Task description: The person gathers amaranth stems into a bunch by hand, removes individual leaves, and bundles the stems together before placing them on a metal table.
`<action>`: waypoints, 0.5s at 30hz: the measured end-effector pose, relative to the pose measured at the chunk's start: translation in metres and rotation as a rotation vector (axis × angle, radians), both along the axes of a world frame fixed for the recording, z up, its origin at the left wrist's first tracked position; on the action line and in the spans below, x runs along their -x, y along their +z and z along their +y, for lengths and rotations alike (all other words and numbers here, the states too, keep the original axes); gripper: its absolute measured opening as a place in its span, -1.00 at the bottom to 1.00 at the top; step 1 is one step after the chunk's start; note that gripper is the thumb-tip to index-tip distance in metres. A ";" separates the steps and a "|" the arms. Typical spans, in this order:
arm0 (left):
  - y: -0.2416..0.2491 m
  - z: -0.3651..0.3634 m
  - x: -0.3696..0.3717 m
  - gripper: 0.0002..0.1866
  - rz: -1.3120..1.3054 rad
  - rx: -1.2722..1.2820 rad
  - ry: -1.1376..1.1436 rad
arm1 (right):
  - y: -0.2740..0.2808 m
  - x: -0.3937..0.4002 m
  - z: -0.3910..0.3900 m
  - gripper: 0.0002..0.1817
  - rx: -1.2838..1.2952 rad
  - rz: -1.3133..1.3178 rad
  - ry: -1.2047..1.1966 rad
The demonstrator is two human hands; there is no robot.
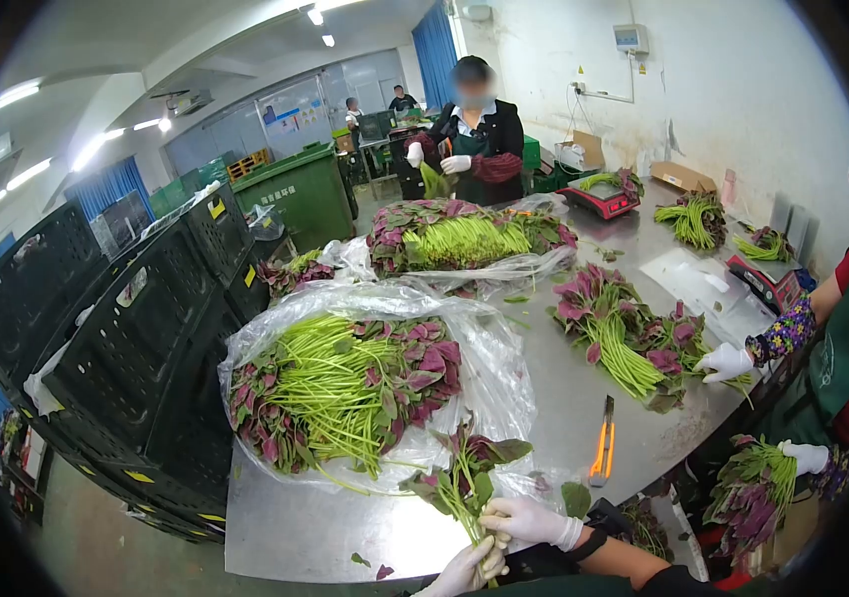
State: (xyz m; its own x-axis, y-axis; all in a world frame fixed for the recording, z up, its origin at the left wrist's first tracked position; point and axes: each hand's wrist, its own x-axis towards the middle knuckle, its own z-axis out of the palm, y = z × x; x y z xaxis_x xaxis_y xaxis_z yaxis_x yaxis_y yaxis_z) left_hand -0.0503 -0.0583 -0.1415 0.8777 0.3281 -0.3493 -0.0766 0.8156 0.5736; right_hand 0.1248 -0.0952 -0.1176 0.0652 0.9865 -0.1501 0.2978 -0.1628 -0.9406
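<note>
At the bottom centre, my left hand (466, 569), in a white glove, is wrapped round the stems of a small bunch of red-green leafy greens (464, 485). My right hand (529, 521), also gloved in white, pinches the same stems just above and to the right. The bunch's leaves point up and away from me. Beyond it a large heap of greens (330, 383) lies in an open clear plastic bag (499, 368), its pale stems to the middle. To the right of the hands, an orange box cutter (603, 443) lies on the metal table (285, 527).
Black crates (136, 348) are stacked at the left. A second heap (469, 239) and a red scale (604, 196) are farther back. A person (479, 129) stands across the table; a co-worker's gloved hands (728, 363) handle greens at the right.
</note>
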 end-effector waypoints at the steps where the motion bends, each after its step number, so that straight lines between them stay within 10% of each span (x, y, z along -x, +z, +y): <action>1: 0.011 0.000 0.002 -0.79 0.004 -0.032 0.003 | -0.002 -0.001 0.000 -0.71 -0.021 0.036 -0.001; 6: 0.000 0.004 0.008 -0.74 -0.043 -0.011 -0.067 | -0.012 -0.019 0.002 -0.74 0.177 0.667 -0.123; 10: 0.030 0.011 0.009 -0.79 -0.108 -0.156 0.019 | -0.002 -0.054 -0.002 -0.76 -0.231 0.618 -0.265; 11: -0.056 0.041 0.015 -0.67 -0.334 0.192 -0.223 | 0.003 -0.061 -0.004 -0.77 -0.237 0.612 -0.319; 15: 0.036 0.061 0.002 -0.68 0.073 0.032 0.092 | 0.027 -0.075 -0.014 -0.80 -0.318 0.779 -0.477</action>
